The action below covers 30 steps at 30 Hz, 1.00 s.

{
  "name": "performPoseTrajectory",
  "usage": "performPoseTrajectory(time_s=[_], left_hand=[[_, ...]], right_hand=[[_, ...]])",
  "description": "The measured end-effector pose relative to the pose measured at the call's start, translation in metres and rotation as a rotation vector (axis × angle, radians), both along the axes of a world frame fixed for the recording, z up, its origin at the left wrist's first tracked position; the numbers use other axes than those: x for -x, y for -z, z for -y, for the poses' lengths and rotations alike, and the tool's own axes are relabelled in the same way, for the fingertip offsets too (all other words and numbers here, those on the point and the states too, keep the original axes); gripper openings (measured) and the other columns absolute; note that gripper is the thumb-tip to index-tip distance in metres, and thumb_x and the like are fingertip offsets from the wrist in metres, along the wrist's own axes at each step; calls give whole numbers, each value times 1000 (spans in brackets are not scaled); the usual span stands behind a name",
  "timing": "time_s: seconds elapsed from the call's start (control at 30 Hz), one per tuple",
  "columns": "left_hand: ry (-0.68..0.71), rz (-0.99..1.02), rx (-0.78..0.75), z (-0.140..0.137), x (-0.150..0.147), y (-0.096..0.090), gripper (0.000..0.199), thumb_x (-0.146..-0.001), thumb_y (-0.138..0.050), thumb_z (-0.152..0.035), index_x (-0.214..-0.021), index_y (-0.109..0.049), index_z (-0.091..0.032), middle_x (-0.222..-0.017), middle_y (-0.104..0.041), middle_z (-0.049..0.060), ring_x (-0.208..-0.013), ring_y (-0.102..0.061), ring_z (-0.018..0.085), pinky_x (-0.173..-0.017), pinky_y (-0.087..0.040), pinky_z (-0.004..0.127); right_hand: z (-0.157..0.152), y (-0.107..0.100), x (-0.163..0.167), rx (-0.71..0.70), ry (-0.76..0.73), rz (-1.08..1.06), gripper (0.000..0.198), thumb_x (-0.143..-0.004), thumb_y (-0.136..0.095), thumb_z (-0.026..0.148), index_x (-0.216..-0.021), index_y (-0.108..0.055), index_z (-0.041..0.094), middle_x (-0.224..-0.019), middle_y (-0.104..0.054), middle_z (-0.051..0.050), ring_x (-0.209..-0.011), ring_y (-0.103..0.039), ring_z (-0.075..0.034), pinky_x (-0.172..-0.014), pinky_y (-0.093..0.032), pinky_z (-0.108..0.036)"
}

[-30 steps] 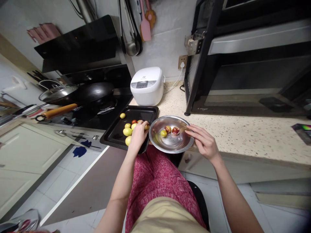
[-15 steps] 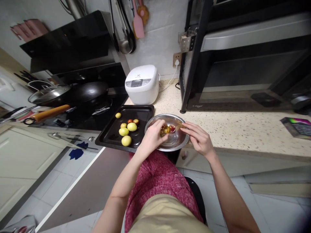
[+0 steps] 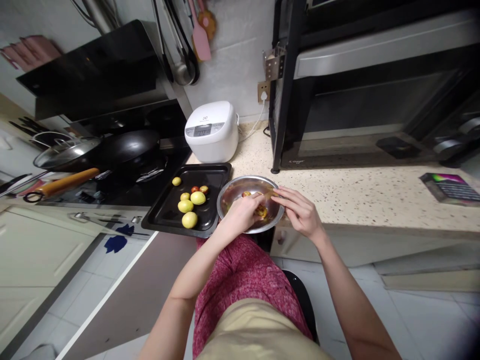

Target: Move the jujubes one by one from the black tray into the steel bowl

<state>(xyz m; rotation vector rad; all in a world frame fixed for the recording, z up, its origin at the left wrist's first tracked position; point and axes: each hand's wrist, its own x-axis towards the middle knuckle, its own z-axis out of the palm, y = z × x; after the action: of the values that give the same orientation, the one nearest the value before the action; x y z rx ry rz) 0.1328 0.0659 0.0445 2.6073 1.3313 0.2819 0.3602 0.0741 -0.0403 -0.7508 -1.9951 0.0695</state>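
Lid (image 3: 67, 152) of clear glass covers a dark pan on the far left, its contents too faint to make out; beside it on the stove sits a black wok (image 3: 131, 145), a wooden handle (image 3: 71, 182) pointing out to the left. Next comes a black tray (image 3: 164, 211) with seven fruits lying loose in it: one small yellow one (image 3: 176, 181) alone near the upper left corner, another small yellow one (image 3: 185, 196) close to two reddish ones (image 3: 204, 189), and three bigger yellow ones (image 3: 189, 220) nearer the person. Behind the tray stands a white rice cooker (image 3: 212, 132), lid shut (so its inside is hidden); right of the tray, at the front edge of the speckled tabletop (image 3: 337, 200), is a round metal bowl (image 3: 229, 192). The left hand (image 3: 245, 212) reaches into this bowl, fingers bent downward among the fruit; a reddish piece (image 3: 246, 193) shows beyond them and a yellow one (image 3: 261, 211) by the tips, though I cannot tell whether they grip it. A small perforated steel holder (image 3: 275, 67) hangs farther back, its contents unclear; the right hand (image 3: 302, 212) rests at the bowl's right rim, fingers extended and uncurled, tips against the metal; at the far right lies a dark box (image 3: 450, 189).
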Motion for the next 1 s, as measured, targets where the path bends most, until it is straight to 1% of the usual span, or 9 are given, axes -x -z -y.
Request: performPoseTrajectory(time_s=[0.2, 0.33, 0.43, 0.5, 0.57, 0.67, 0.77, 0.87, 1.0], left_hand=[[-27, 16, 16, 4, 5, -3, 26, -87, -74, -11, -109, -68, -22, -115, -76, 6, -101, -73, 23, -89, -56, 32], [-36, 69, 12, 4, 9, 2, 29, -87, -77, -16, -114, -68, -21, -117, -75, 6, -104, -73, 24, -90, -56, 33], [-34, 157, 4, 4, 17, 1, 31, -89, -77, -22, -118, -68, -21, -117, -75, 7, -105, -72, 24, -92, -56, 33], [-32, 279, -16, 3, 30, -4, 27, -92, -75, -27, -116, -68, -20, -115, -74, 7, -104, -72, 23, -93, -56, 33], [-81, 417, -83, 0, 52, -11, 22, -95, -70, -30, -115, -68, -20, -115, -73, 8, -107, -71, 22, -93, -57, 32], [-278, 502, -261, -14, 99, -19, 22, -99, -60, -24, -120, -67, -19, -121, -70, 10, -112, -69, 21, -93, -59, 32], [-501, 295, -345, -39, 154, -21, 33, -99, -53, -14, -130, -63, -17, -135, -65, 13, -123, -65, 24, -104, -55, 37], [-678, -46, -248, -65, 199, -15, 44, -100, -45, -10, -141, -58, -17, -148, -58, 14, -133, -59, 27, -113, -49, 42], [-699, -151, -162, -86, 232, -3, 42, -98, -44, -9, -134, -66, -15, -147, -59, 15, -130, -61, 28, -111, -51, 42]], right_hand=[[-1, 1, 0, 4, -5, -9, 63, -91, -49, 4, -144, -63, 34, -147, -64, -1, -139, -59, -26, -114, -54, -57], [-2, 2, -2, -1, -24, -8, 61, -93, -48, 4, -144, -63, 32, -148, -64, -2, -140, -58, -27, -116, -53, -57], [-3, 3, -3, -20, -34, -8, 60, -93, -49, 4, -145, -62, 32, -148, -64, -4, -139, -59, -28, -114, -53, -57], [-4, 3, -4, -31, -38, -6, 60, -93, -50, 4, -145, -62, 32, -147, -65, -5, -137, -60, -29, -113, -54, -57], [-5, 4, -4, -38, -37, -3, 61, -93, -50, 4, -146, -62, 32, -146, -65, -5, -136, -61, -30, -112, -54, -57], [-5, 4, -4, -47, -34, -4, 62, -93, -51, 4, -147, -61, 33, -146, -65, -5, -135, -62, -30, -111, -54, -57], [-5, 5, -4, -50, -35, -9, 62, -93, -51, 4, -146, -61, 34, -146, -65, -5, -135, -62, -31, -111, -55, -57], [-6, 6, -3, -58, -29, -7, 62, -93, -50, 4, -146, -61, 33, -146, -65, -5, -135, -62, -31, -111, -54, -57], [-6, 6, -3, -68, -25, -4, 61, -93, -51, 3, -146, -62, 31, -145, -66, -7, -135, -62, -30, -111, -55, -56]])
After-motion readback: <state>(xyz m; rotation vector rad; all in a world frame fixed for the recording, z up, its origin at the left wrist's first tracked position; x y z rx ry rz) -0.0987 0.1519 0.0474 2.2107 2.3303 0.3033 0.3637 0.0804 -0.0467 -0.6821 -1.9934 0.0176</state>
